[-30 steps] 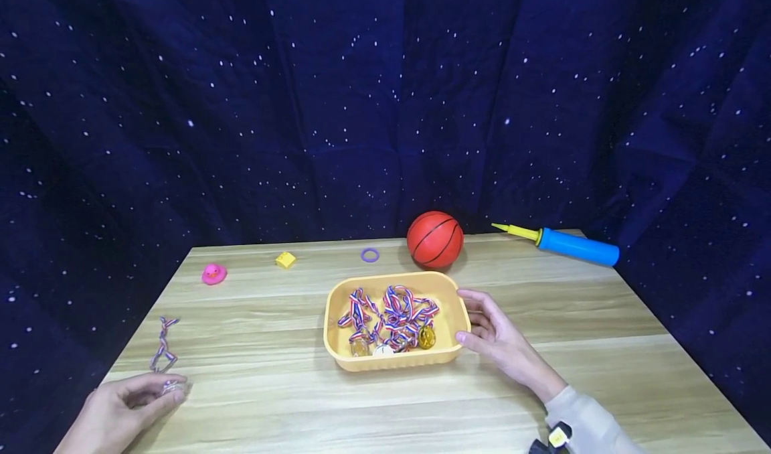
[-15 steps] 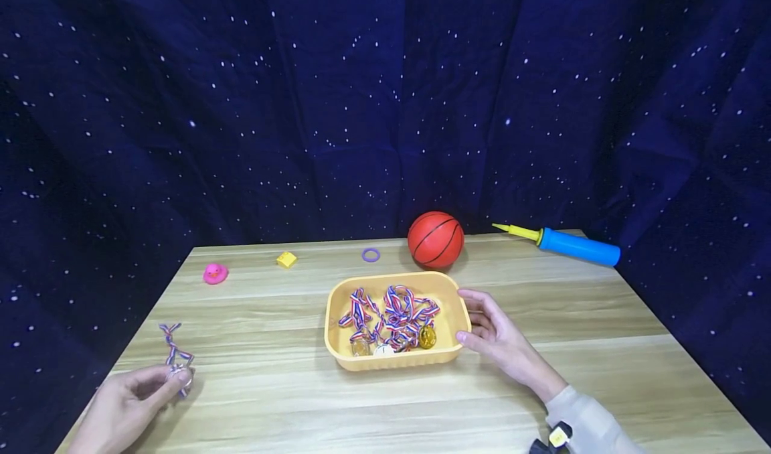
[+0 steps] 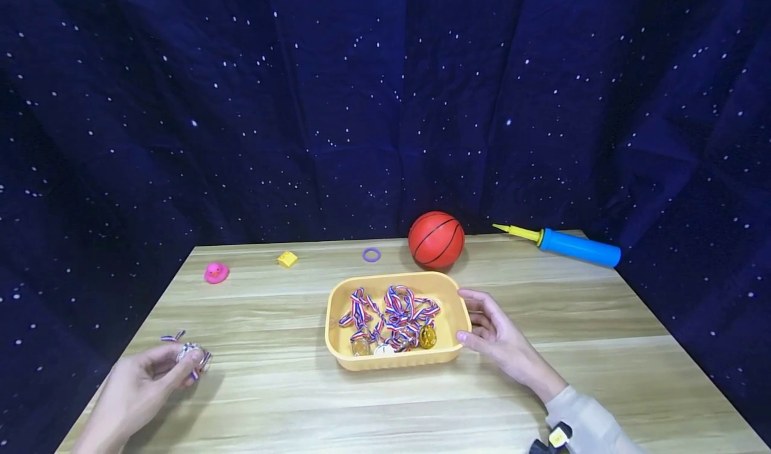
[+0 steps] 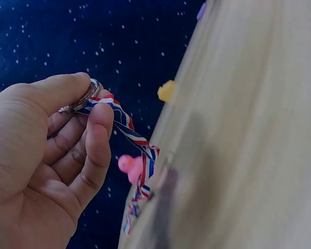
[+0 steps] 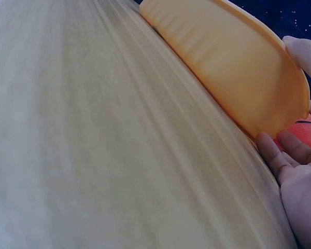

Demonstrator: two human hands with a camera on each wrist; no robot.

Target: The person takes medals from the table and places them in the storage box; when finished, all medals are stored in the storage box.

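My left hand (image 3: 144, 390) pinches a silver medal (image 3: 188, 353) between thumb and fingers, above the table's front left. Its red, white and blue ribbon (image 4: 136, 141) trails down from the medal (image 4: 79, 99) to the wooden table (image 3: 271, 387). A yellow tray (image 3: 397, 361) in the middle holds several more medals tangled in striped ribbons (image 3: 394, 317). My right hand (image 3: 490, 330) rests against the tray's right end with straight fingers, thumb on the rim; the same tray (image 5: 233, 57) fills the right wrist view.
Behind the tray stand an orange basketball (image 3: 436, 239) and a blue pump with a yellow nozzle (image 3: 566, 245). A purple ring (image 3: 371, 254), a yellow block (image 3: 287, 259) and a pink rubber duck (image 3: 215, 272) lie along the far edge. A dark starry cloth hangs all around.
My left hand has lifted the medal off the table and carried it up and to the right, the ribbon gathering under it. The right hand has stayed at the tray.
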